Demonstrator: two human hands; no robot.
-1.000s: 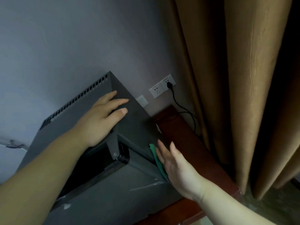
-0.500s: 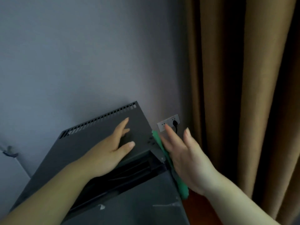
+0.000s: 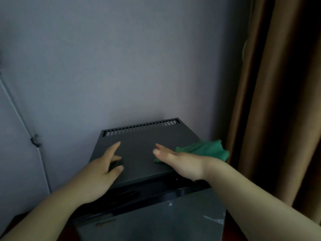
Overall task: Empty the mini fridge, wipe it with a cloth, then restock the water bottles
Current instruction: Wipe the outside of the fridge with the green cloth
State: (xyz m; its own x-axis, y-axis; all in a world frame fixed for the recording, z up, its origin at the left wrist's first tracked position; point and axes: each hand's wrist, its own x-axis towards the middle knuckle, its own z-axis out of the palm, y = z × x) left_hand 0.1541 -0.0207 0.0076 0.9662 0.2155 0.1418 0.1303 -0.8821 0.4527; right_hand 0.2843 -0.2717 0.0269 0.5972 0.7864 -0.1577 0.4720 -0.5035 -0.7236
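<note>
— Left hand (image 3: 102, 169)?
— Flat on the fridge (image 3: 139, 152) top, fingers spread, holding nothing.
— Right hand (image 3: 180, 164)?
— Fingers straight, pressing the green cloth (image 3: 206, 150) against the top's right edge.

Lighting is dim and flat across your view, with a cool grey-blue cast on the wall (image 3: 139, 58). The wall darkens toward its upper left corner. Folds of the curtain (image 3: 286, 101) drop to near black at the right edge, where the outline bows from lens distortion. The fridge (image 3: 147, 153) top shows little surface detail; shadows on it are faint and soft-edged. Your right hand (image 3: 182, 162) and the green cloth (image 3: 205, 150) are blurred. Overall sharpness is low.
</note>
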